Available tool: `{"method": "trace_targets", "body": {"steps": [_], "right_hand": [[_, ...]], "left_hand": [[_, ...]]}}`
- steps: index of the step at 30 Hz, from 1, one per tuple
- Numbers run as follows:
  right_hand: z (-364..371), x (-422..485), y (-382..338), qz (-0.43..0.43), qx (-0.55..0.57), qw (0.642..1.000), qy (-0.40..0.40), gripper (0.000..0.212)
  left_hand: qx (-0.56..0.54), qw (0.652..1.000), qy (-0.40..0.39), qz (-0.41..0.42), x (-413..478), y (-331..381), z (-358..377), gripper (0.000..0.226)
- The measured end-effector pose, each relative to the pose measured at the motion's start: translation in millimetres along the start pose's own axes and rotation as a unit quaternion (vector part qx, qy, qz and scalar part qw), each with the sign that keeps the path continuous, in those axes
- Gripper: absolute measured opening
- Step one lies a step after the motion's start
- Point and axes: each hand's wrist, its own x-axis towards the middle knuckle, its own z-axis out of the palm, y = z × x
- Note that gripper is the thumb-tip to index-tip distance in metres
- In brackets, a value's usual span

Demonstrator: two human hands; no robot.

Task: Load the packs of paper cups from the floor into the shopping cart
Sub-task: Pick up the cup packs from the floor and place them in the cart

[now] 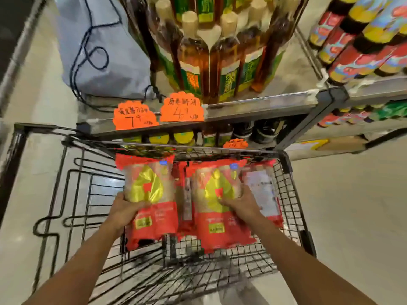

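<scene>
We grip one red pack of paper cups (152,194) in our left hand (123,211) and another pack (217,201) in our right hand (243,204), both mid-frame inside the shopping cart (293,194), beside packs already loaded (262,192). No floor packs show, so we judge loading well along.

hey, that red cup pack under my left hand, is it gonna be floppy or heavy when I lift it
Probably light: the cup pack is bulky, yet the left hand alone grips it. The crinkled plastic wrap looks soft and maybe slippery, though the stacked cups inside should keep it fairly stiff.
</scene>
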Motion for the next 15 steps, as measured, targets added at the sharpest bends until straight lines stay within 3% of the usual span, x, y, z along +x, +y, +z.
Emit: {"method": "trace_targets", "body": {"steps": [4,7,10,12,15], "right_hand": [[25,32,13,0.04,-0.035,0.998,-0.013,0.079],[28,44,10,0.054,-0.042,0.998,0.002,0.065],[23,39,3,0.031,-0.092,0.995,0.039,0.081],[20,28,-4,0.014,-0.136,0.989,0.056,0.092],[16,-2,-25,-0.036,-0.206,0.976,0.064,0.089]], "left_hand": [[0.052,0.998,0.009,-0.03,39,-22,2,0.069],[0.087,0.996,0.024,-0.019,55,-31,10,0.055],[0.151,0.988,0.036,0.015,54,-29,16,0.068],[0.203,0.978,0.038,0.037,44,-22,16,0.063],[0.269,0.956,0.025,0.116,24,-3,12,0.058]]}}
